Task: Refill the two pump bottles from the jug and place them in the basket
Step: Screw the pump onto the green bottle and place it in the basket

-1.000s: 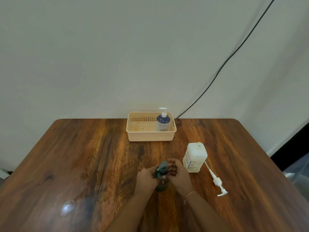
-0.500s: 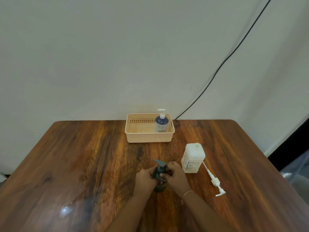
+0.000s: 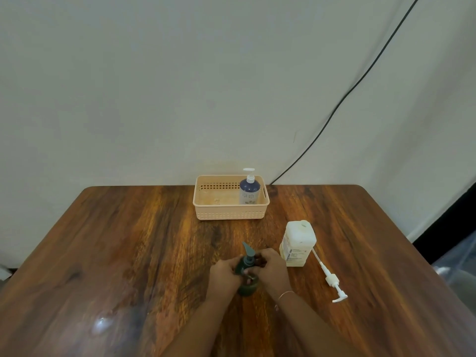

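Observation:
A dark green pump bottle [image 3: 247, 287] stands upright on the wooden table [image 3: 128, 253] near its front middle. My left hand [image 3: 223, 275] grips the bottle's body from the left. My right hand [image 3: 271, 269] holds it from the right, fingers curled at the collar below the grey-green pump head [image 3: 248, 251]. A white jug [image 3: 297, 244] stands just right of my hands, its top open. At the back, a beige basket [image 3: 206, 210] holds a blue pump bottle [image 3: 249, 190] with a white pump in its right end.
A loose white pump with a long tube [image 3: 331, 279] lies on the table right of the jug. A black cable [image 3: 334, 112] runs down the wall to the table's back edge. The table's right edge borders a dark gap.
The green bottle's pump head has turned; its spout now points up and to the left. My right fingers have shifted around the collar. The camera has tilted slightly.

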